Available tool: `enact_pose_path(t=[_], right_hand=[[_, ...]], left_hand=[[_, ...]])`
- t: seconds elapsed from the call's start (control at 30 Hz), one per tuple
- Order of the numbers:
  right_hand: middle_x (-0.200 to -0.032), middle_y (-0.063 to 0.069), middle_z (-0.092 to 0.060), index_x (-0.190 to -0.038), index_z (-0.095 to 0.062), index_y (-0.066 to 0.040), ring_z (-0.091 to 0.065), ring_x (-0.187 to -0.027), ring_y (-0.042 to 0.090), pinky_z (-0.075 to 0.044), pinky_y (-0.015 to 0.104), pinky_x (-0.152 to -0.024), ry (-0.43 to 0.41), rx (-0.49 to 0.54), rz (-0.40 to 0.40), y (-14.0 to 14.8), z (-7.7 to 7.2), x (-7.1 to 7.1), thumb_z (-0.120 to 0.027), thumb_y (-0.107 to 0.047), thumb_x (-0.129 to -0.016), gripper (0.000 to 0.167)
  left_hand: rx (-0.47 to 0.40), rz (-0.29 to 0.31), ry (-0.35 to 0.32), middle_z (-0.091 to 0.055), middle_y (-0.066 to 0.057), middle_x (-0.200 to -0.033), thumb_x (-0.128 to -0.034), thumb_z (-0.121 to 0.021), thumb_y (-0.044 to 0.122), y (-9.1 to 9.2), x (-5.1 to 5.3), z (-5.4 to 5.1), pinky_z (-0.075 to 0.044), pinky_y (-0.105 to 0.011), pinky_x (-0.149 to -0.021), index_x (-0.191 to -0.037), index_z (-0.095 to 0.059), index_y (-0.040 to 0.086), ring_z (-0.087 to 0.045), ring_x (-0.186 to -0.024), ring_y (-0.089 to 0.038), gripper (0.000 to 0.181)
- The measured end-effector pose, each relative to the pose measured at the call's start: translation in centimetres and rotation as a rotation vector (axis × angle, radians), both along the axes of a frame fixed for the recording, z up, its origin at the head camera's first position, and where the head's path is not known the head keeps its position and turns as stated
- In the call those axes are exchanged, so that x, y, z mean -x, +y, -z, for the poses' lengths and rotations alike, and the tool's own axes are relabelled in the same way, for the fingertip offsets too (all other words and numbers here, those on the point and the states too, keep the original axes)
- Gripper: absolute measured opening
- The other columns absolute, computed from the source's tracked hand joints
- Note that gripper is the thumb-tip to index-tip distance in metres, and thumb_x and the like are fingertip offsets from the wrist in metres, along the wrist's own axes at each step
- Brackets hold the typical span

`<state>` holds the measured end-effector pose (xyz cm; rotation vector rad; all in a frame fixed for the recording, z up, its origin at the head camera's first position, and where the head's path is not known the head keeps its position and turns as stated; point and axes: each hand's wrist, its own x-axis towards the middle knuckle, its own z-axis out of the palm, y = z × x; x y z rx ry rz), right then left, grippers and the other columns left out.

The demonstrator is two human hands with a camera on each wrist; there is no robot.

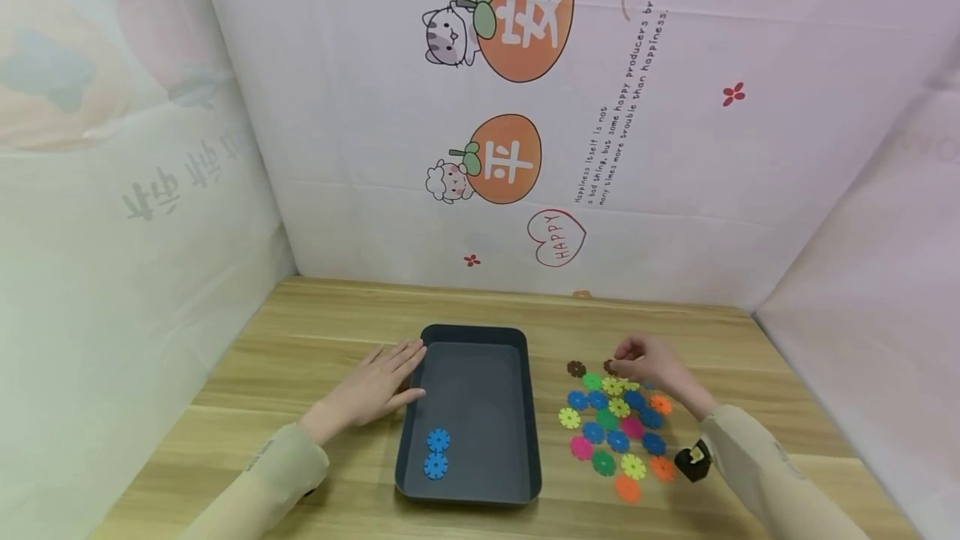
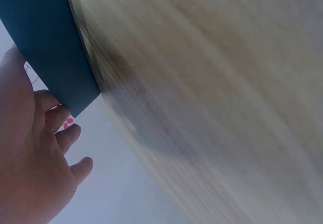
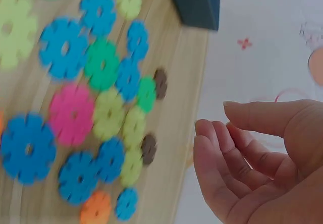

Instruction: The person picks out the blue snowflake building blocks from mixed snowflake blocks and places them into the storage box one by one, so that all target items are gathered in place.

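Observation:
My left hand (image 1: 378, 382) rests against the left rim of the dark grey tray (image 1: 476, 407), fingers extended, thumb at the edge. In the left wrist view its fingers (image 2: 60, 118) touch the tray's outer wall. Two blue flower-shaped discs (image 1: 438, 440) lie in the tray near its front left. My right hand (image 1: 652, 363) hovers at the far side of a spread of notched plastic discs (image 1: 618, 407), nearest a brown disc (image 1: 610, 367). In the right wrist view the thumb and loosely bent fingers stand apart with nothing between them.
The discs lie right of the tray in blue, green, yellow, pink, orange and brown, some overlapping. Another brown disc (image 1: 576, 368) lies at their far left. Printed white sheets (image 1: 390, 215) wall the wooden table (image 1: 337, 315) at the back and both sides.

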<state>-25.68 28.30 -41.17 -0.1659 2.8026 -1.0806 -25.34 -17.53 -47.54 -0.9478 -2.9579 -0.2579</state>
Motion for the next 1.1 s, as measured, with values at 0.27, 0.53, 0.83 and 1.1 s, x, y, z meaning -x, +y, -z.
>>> enact_pose_path(t=[0.27, 0.53, 0.83, 1.1], right_hand=[[-0.093, 0.017, -0.067, -0.103, -0.063, 0.007, -0.061, -0.078, 0.018, -0.052, 0.03, -0.064, 0.047, -0.104, 0.019, 3.2, 0.9, 0.7, -0.07, -0.015, -0.09, 0.027], [-0.091, 0.019, -0.066, -0.1, -0.063, 0.011, -0.061, -0.082, 0.023, -0.054, 0.035, -0.07, 0.057, -0.169, 0.02, 5.3, 2.2, 1.8, -0.073, -0.009, -0.085, 0.027], [-0.094, 0.022, -0.067, -0.102, -0.063, 0.013, -0.062, -0.083, 0.026, -0.056, 0.04, -0.073, 0.021, -0.2, 0.042, 6.7, 3.3, 2.1, -0.078, -0.011, -0.079, 0.036], [-0.091, 0.016, -0.068, -0.102, -0.066, 0.011, -0.06, -0.082, 0.021, -0.052, 0.03, -0.068, -0.008, -0.195, 0.044, 7.1, 4.1, 2.4, -0.079, -0.013, -0.079, 0.035]], left_hand=[[-0.004, -0.003, 0.001, -0.025, -0.009, -0.165, -0.1021, -0.044, 0.054, 0.0, 0.0, 0.0, -0.021, -0.06, -0.123, -0.158, -0.026, 0.01, -0.026, -0.152, -0.033, 0.073], [-0.002, -0.004, 0.008, -0.025, -0.009, -0.165, -0.102, -0.044, 0.054, 0.0, 0.0, 0.0, -0.022, -0.06, -0.122, -0.158, -0.027, 0.01, -0.026, -0.152, -0.032, 0.073], [0.0, -0.007, 0.003, -0.025, -0.009, -0.165, -0.102, -0.044, 0.053, 0.1, -0.2, -0.2, -0.022, -0.06, -0.122, -0.158, -0.026, 0.01, -0.027, -0.152, -0.032, 0.073], [0.005, -0.012, 0.002, -0.025, -0.009, -0.165, -0.1018, -0.043, 0.054, 0.1, -0.1, -0.1, -0.022, -0.059, -0.123, -0.158, -0.026, 0.011, -0.026, -0.153, -0.032, 0.073]])
